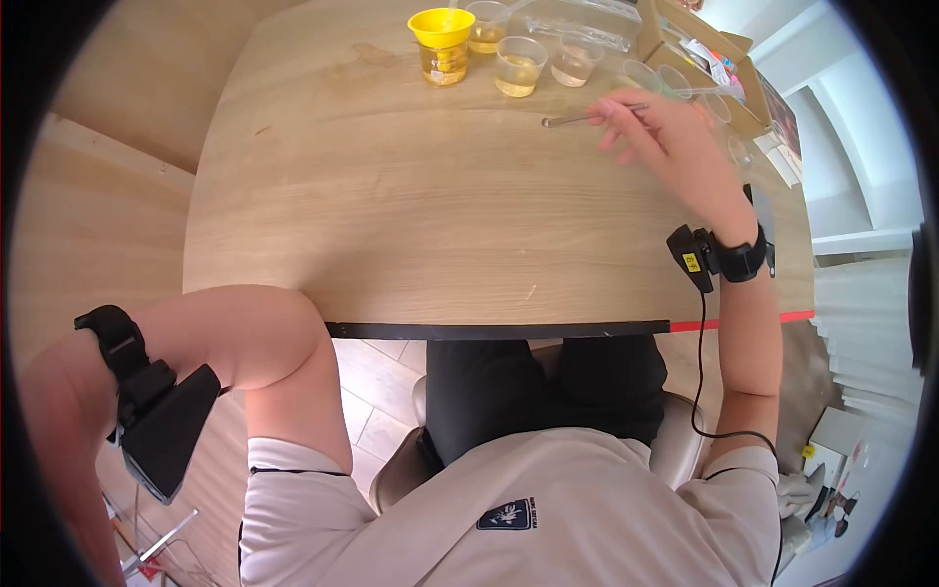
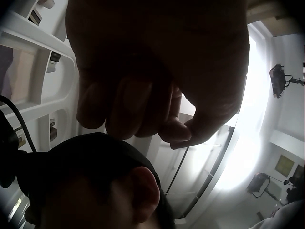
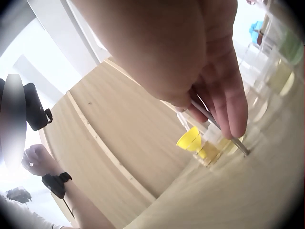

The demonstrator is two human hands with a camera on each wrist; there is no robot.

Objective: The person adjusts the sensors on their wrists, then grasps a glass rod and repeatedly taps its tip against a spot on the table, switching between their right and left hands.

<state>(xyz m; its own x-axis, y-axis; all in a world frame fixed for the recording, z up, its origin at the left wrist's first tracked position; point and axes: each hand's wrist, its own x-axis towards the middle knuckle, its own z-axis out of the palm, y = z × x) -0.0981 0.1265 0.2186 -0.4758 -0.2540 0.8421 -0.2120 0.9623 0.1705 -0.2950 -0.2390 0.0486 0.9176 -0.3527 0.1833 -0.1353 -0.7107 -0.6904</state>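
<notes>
In the head view my right hand (image 1: 665,137) pinches a thin metal stirrer (image 1: 567,121) above the table, its small tip pointing left. The right wrist view shows that hand (image 3: 190,62) with the metal stirrer (image 3: 240,146) slanting down past the fingers. My left hand (image 2: 162,62) is raised by the person's head, fingers curled and thumb meeting a fingertip; nothing is visibly held. It also shows small as a raised hand (image 3: 38,160) in the right wrist view. A yellow funnel (image 1: 441,29) sits on a cup of amber liquid (image 1: 444,68), left of the stirrer.
Clear cups of pale liquid (image 1: 518,72) stand near the table's far edge, with more clear cups (image 1: 641,76) to the right. Behind those is an open cardboard box (image 1: 751,115) holding packets. A wooden panel (image 1: 117,205) borders the left side of the table (image 1: 411,215).
</notes>
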